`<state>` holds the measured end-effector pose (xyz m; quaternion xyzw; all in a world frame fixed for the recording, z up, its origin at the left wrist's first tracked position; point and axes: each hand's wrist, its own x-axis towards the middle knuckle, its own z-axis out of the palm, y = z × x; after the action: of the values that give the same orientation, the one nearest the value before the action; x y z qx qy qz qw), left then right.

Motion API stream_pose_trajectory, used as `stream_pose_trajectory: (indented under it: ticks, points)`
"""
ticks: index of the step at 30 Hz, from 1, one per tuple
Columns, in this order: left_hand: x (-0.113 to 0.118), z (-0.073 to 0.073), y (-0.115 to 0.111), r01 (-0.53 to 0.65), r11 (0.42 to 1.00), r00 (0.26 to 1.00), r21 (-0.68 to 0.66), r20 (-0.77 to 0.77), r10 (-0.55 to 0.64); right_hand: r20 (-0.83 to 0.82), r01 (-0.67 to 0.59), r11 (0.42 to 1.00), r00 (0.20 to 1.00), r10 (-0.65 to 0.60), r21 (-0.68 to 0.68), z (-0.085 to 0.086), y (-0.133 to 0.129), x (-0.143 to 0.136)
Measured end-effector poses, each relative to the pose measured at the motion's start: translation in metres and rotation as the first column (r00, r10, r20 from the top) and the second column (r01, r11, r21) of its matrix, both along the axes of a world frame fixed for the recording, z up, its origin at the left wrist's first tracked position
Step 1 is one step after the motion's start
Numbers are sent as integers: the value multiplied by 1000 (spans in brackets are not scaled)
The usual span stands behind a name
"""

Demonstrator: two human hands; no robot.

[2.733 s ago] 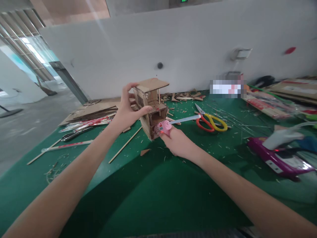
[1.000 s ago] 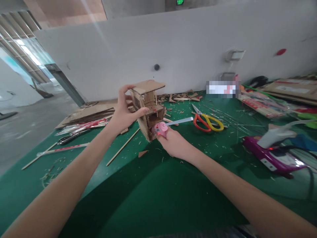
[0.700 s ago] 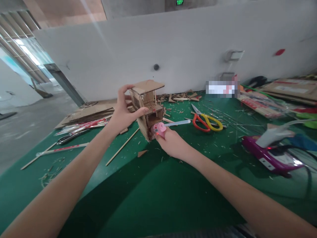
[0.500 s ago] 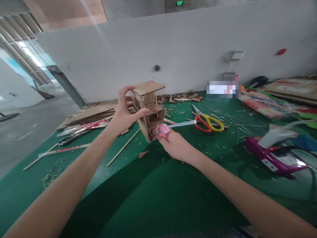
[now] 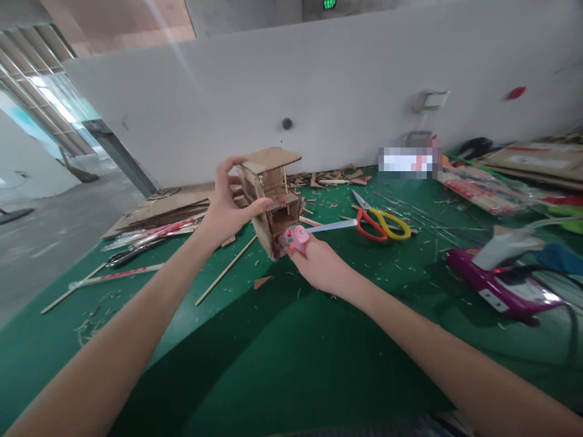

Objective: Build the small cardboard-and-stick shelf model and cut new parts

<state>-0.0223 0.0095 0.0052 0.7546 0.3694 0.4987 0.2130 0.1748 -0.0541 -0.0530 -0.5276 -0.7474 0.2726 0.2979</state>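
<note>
Above the green table, my left hand [image 5: 232,206] grips a small cardboard house model [image 5: 257,209] by its left side, thumb across the front edge. The model is tilted, with a flat roof panel on thin sticks over an open-fronted lower box. My right hand [image 5: 321,264] is wrapped round a pink hot glue gun [image 5: 297,237], with a translucent glue stick [image 5: 332,226] poking out of its back. The gun's front end is at the bottom of the model's open box; its tip is hidden there.
Scissors [image 5: 382,223] with red and yellow handles lie to the right, beyond them a purple power strip [image 5: 501,288] with a white plug. Cardboard sheets [image 5: 168,206] and wrapped sticks are at left. Scraps [image 5: 337,177] line the white wall. One thin stick [image 5: 225,271] lies near the model.
The whole view has shifted very slightly. Both hands keep their grip, and the glue gun stays at the bottom of the cardboard model.
</note>
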Motion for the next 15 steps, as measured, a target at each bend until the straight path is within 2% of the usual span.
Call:
stream_pose_trajectory:
  ticks: [6, 12, 15]
  points:
    - [-1, 0, 0, -8, 1000, 1000, 3, -12, 8, 0, -13, 999, 1000, 13, -36, 3, -3, 2]
    - [-1, 0, 1, -10, 1000, 1000, 5, -14, 10, 54, -122, 985, 992, 116, 125, 3, -11, 9]
    - [-1, -1, 0, -5, 1000, 1000, 20, -3, 5, 67, -138, 977, 989, 129, 161, 3, -11, 8]
